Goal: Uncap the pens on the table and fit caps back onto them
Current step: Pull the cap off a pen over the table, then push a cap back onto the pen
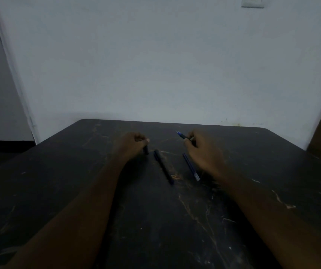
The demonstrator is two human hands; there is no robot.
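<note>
Right hand (202, 152): fingers pinch uncapped pen (182, 135), tip pointing 10 o'clock. Left hand (134, 142): fingers curl round dark cap (146, 150). Between them on desk (58, 171) (lying apart): black pen (163, 166), blue pen (190, 166) at its 3 o'clock.

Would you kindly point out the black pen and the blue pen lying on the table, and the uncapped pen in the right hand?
black pen (164, 167): head view, middle of its barrel.
blue pen (191, 166): head view, middle of its barrel.
uncapped pen (183, 136): head view, dark grip section behind the blue tip.

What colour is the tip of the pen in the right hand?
Blue pen tip, clearest in the head view.
</note>
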